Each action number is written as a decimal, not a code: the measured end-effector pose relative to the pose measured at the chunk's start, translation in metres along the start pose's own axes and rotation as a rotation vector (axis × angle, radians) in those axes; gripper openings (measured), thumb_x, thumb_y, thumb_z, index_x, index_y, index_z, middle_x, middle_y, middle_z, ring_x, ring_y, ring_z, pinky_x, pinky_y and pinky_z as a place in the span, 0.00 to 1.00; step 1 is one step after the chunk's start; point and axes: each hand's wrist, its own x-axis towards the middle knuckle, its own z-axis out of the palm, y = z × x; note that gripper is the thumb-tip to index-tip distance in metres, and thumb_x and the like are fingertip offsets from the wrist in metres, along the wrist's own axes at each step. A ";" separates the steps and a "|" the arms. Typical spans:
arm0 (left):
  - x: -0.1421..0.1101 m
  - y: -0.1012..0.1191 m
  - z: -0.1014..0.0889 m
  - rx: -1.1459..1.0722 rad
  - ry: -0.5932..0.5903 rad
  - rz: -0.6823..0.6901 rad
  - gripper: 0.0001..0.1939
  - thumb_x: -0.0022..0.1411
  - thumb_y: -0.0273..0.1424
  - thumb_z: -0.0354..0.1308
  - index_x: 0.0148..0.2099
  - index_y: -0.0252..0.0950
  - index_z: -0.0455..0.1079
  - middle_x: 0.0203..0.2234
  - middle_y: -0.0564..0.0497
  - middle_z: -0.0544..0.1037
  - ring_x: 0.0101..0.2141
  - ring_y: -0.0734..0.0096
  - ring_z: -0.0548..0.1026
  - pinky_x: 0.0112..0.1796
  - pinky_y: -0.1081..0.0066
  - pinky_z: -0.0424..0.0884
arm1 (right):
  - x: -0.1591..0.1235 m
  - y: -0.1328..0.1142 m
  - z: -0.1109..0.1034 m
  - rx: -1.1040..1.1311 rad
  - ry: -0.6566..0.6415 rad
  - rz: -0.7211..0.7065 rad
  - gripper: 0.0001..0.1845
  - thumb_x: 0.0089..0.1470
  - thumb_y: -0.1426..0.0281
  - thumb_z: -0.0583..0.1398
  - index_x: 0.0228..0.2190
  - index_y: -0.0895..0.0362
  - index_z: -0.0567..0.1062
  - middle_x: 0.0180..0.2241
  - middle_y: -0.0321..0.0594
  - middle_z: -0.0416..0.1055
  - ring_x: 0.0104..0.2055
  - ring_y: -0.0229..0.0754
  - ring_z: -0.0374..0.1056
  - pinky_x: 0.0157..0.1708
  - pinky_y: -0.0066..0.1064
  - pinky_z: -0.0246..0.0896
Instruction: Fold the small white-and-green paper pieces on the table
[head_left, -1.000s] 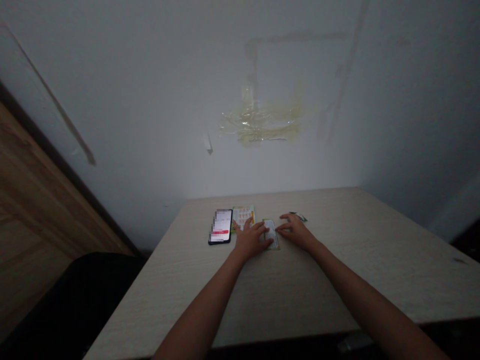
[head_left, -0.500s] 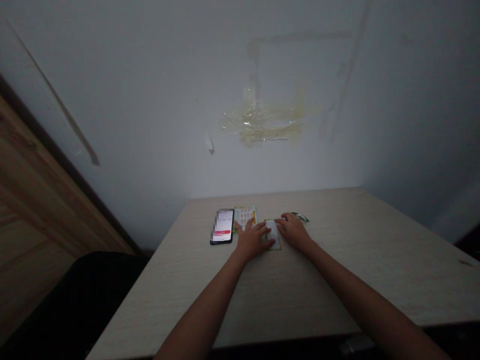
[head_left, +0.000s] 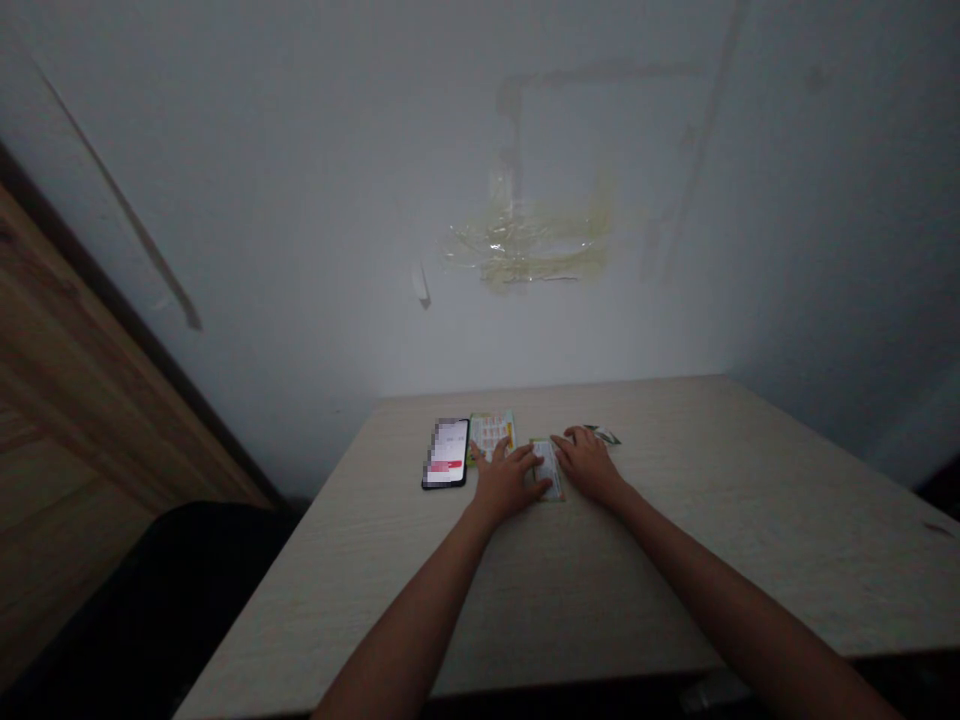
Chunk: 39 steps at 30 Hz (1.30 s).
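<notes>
The left hand [head_left: 508,485] is spread, thumb and fingertips over the card [head_left: 550,466] at its 2 o'clock — long axis roughly 12 to 6. The right hand [head_left: 590,466], fingers bent by the card's right edge, is about as near; whether it pinches, I cannot tell. A leaflet [head_left: 491,426] and phone [head_left: 450,455] lie towards 11 and 10 — all on a pale table [head_left: 675,540] below a taped wall [head_left: 300,220].

My left hand [head_left: 506,484]: bare, it looks slim.
My right hand [head_left: 590,464]: bare also, similarly slim.
My forearms [head_left: 429,598]: uncovered, narrowing evenly forward.
</notes>
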 end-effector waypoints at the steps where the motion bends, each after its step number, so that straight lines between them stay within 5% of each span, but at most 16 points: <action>1: 0.000 0.000 0.000 -0.003 -0.001 -0.002 0.21 0.60 0.52 0.55 0.54 0.57 0.70 0.59 0.57 0.69 0.63 0.43 0.55 0.54 0.24 0.27 | 0.000 0.001 0.000 0.020 0.007 -0.006 0.20 0.62 0.66 0.54 0.54 0.54 0.71 0.51 0.50 0.66 0.54 0.50 0.60 0.53 0.40 0.55; 14: -0.001 -0.001 0.001 -0.020 0.003 -0.006 0.21 0.60 0.52 0.54 0.54 0.57 0.69 0.60 0.57 0.68 0.63 0.43 0.54 0.53 0.23 0.26 | -0.001 0.016 -0.001 0.262 0.022 -0.073 0.19 0.54 0.64 0.61 0.48 0.55 0.77 0.46 0.47 0.71 0.50 0.47 0.65 0.54 0.41 0.58; 33: -0.002 0.000 0.003 0.009 0.037 -0.009 0.20 0.61 0.50 0.55 0.53 0.56 0.70 0.59 0.57 0.70 0.62 0.45 0.56 0.54 0.24 0.23 | -0.018 0.031 -0.003 0.383 -0.136 -0.176 0.31 0.44 0.61 0.68 0.51 0.55 0.75 0.59 0.54 0.61 0.62 0.54 0.57 0.61 0.50 0.51; 39: -0.002 0.000 0.002 0.005 0.040 -0.008 0.19 0.61 0.50 0.55 0.53 0.56 0.70 0.58 0.57 0.70 0.63 0.45 0.56 0.54 0.25 0.23 | -0.016 0.027 -0.001 0.411 -0.053 -0.160 0.20 0.51 0.64 0.65 0.46 0.56 0.77 0.55 0.52 0.66 0.59 0.51 0.62 0.59 0.47 0.55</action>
